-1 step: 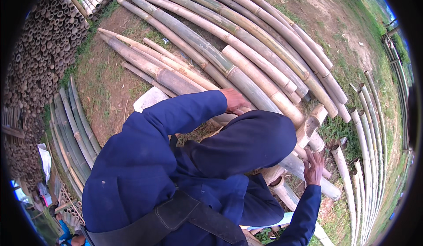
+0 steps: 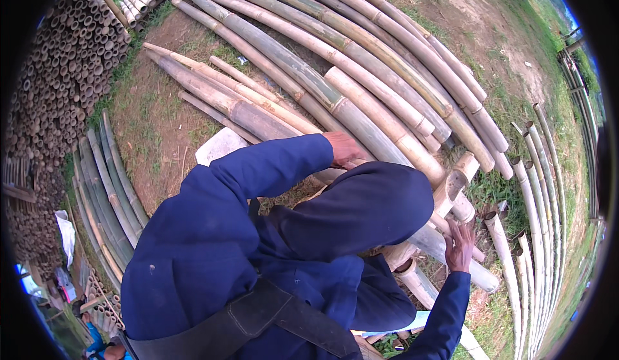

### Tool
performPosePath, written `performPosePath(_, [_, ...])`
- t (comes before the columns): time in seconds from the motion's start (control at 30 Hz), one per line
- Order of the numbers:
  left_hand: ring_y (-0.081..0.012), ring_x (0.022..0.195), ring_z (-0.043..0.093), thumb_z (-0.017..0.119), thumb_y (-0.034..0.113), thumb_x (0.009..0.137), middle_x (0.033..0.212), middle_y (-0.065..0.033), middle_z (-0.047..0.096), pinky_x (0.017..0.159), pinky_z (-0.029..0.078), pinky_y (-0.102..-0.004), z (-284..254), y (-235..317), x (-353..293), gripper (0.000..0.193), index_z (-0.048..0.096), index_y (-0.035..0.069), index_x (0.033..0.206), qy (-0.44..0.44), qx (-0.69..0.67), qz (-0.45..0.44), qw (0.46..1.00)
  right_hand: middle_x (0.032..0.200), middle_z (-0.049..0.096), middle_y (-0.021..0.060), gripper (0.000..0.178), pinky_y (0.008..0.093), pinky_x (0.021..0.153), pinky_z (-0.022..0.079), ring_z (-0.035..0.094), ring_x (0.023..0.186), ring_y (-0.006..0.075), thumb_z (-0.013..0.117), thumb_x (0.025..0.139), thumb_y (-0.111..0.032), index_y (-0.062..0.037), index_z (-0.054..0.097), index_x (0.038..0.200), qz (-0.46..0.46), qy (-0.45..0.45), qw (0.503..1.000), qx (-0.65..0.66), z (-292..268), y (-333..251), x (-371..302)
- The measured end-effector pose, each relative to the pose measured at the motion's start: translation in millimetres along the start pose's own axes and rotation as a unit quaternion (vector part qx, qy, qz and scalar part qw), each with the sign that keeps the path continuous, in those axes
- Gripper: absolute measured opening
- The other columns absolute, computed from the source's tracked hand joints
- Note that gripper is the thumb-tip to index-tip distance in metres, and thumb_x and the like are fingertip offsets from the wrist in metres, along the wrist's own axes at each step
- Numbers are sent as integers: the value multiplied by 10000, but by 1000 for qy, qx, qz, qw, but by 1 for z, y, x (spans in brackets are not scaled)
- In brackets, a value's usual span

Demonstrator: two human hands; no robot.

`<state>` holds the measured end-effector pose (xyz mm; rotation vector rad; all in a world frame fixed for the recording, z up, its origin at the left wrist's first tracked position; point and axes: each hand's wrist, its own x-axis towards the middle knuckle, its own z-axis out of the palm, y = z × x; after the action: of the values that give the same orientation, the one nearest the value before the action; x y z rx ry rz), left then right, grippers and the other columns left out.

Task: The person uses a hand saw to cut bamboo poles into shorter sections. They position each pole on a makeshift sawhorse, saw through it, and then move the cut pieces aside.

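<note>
My left hand (image 2: 345, 147) is closed around a slim pale bamboo pole (image 2: 356, 163) just beyond my bent knee; the knee hides some of its fingers. To the right, my right hand (image 2: 459, 246) lies with stretched fingers against the end of a slim bamboo pole (image 2: 478, 254). Whether this is the same pole cannot be seen, as my leg covers the middle. A thicker grey-green bamboo pole (image 2: 483, 276) runs beneath my right hand. Beside it, a short cut bamboo piece (image 2: 445, 199) rests crosswise under the pole ends.
Long bamboo poles (image 2: 361, 41) lie side by side ahead of me. More poles (image 2: 538, 166) lie at the right, and greenish ones (image 2: 106, 179) at the left. A tall stack of bamboo (image 2: 71, 57) stands at far left. A pale flat slab (image 2: 220, 146) sits near my left arm.
</note>
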<state>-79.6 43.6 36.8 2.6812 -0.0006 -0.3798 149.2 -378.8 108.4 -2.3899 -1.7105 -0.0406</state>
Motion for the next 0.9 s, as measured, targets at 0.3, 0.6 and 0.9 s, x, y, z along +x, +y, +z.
performPosePath(0.3, [-409, 932, 699, 609, 421, 948, 940, -175, 731, 821, 530, -522, 8, 0, 8, 372, 615, 293, 1297, 11, 14, -18, 1000, 893, 558, 81, 537, 429, 896, 406, 544, 871, 294, 770, 800, -117, -183, 669, 1324, 38, -13, 999, -6, 5, 2, -5])
performPosePath(0.6, [-415, 926, 698, 550, 405, 965, 966, -173, 729, 808, 518, -531, 7, 3, 12, 369, 608, 289, 1310, 9, 24, -21, 999, 925, 589, 89, 509, 427, 910, 402, 579, 935, 301, 767, 814, -123, -153, 673, 1314, 59, -33, 997, 24, 5, 10, -3])
performPosePath(0.9, [-405, 902, 629, 532, 346, 961, 920, -165, 580, 764, 502, -521, 57, -12, 13, 241, 619, 125, 996, 123, -162, -5, 979, 1136, 680, 131, 393, 469, 986, 482, 621, 1122, 365, 769, 833, -169, -98, 731, 1217, 156, -107, 971, 145, 37, 20, -21])
